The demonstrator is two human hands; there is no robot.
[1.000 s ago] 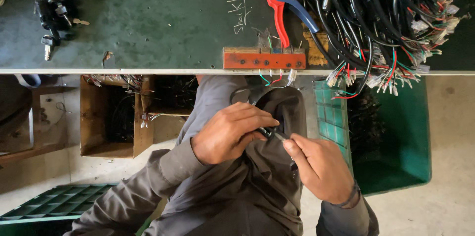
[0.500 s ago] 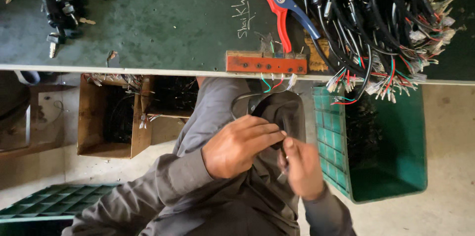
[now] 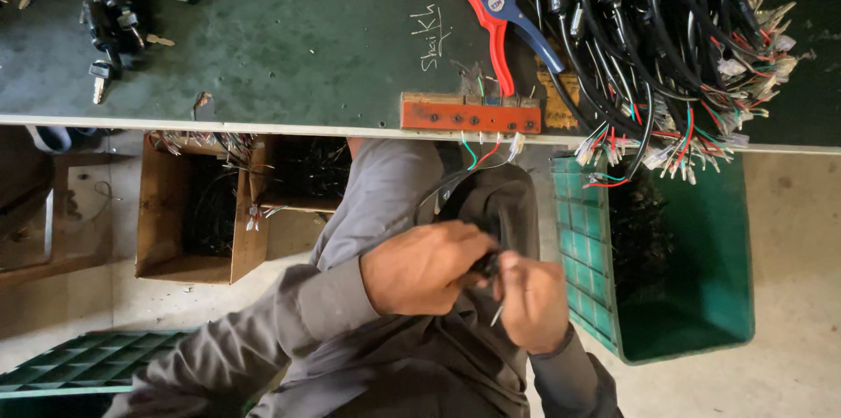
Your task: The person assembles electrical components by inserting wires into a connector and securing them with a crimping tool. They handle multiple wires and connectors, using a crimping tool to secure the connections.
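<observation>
Our left hand (image 3: 425,267) and right hand (image 3: 532,300) meet over the lap, below the bench edge. Both close together on a small black cable part (image 3: 484,265), fingers clamped around it; a thin pale wire end (image 3: 496,316) pokes out beneath. At 12 o'clock sits an orange drilled metal block (image 3: 470,113) on the dark green worktop (image 3: 289,41). At 1 o'clock lie red-and-blue wire-stripping pliers (image 3: 499,15) beside a heap of black cables with coloured wire tips (image 3: 674,50). At 3 o'clock stands a green plastic crate (image 3: 701,295).
</observation>
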